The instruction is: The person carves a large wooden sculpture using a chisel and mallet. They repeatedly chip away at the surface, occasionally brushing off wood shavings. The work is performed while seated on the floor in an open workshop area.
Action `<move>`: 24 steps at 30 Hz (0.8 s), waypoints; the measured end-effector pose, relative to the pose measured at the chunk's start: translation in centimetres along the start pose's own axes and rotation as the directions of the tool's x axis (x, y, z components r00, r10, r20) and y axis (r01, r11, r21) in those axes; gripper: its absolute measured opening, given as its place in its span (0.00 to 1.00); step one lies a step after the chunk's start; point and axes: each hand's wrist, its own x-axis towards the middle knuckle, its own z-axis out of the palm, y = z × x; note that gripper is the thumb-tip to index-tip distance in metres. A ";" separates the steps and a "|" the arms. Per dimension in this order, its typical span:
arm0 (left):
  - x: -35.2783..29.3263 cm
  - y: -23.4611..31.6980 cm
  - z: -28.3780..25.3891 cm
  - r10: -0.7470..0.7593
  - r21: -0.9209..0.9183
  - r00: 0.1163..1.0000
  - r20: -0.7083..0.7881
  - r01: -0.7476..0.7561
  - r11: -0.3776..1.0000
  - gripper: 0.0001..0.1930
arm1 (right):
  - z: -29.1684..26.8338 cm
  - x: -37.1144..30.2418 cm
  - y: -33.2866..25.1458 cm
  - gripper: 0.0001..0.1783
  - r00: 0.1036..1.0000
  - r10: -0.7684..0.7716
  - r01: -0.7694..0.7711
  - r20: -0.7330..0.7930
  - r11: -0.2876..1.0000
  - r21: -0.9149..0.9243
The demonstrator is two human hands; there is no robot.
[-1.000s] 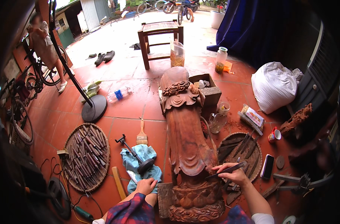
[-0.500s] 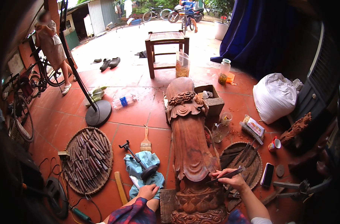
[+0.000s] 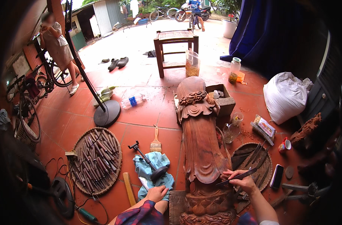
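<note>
A carved reddish-brown wooden piece (image 3: 203, 150) stands in front of me, with scalloped folds and a scrolled base. My right hand (image 3: 243, 181) is closed around a slim dark file (image 3: 236, 178), held at a slant by the lower folds on the carving's right side. The file's narrow end points left, towards the wood; whether it touches cannot be made out. Left of the carving, my left hand (image 3: 157, 193) rests on my leg with its fingers curled in. It appears to hold nothing. A light blue cloth (image 3: 156, 161) lies just beyond it.
Many wooden-handled tools fill a round basket (image 3: 120, 152) at left; another basket (image 3: 270, 168) at right holds dark files. Around them are a brush (image 3: 156, 144), a black stand (image 3: 159, 173), a phone (image 3: 276, 176), a red cup (image 3: 284, 145), a white sack (image 3: 285, 97) and a stool (image 3: 176, 35).
The whole view has shifted slightly, so everything appears farther right. My right hand keeps its hold on the file near the same part of the carving; my left hand stays on my leg.
</note>
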 end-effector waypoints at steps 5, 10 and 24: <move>0.3 -0.2 0.7 0.025 0.018 1.000 0.018 -0.026 1.000 0.18 | -0.6 -0.1 0.1 0.06 0.998 0.032 -0.032 0.058 0.999 -0.007; 0.4 0.3 0.4 0.242 0.224 0.959 0.146 -0.270 0.936 0.15 | -0.5 -0.1 0.4 0.05 0.990 0.095 -0.089 0.101 0.994 -0.069; 3.3 1.4 -1.5 0.307 0.340 0.788 0.534 -0.532 0.775 0.10 | -0.9 1.1 -0.6 0.07 0.961 0.239 -0.224 0.141 0.968 -0.111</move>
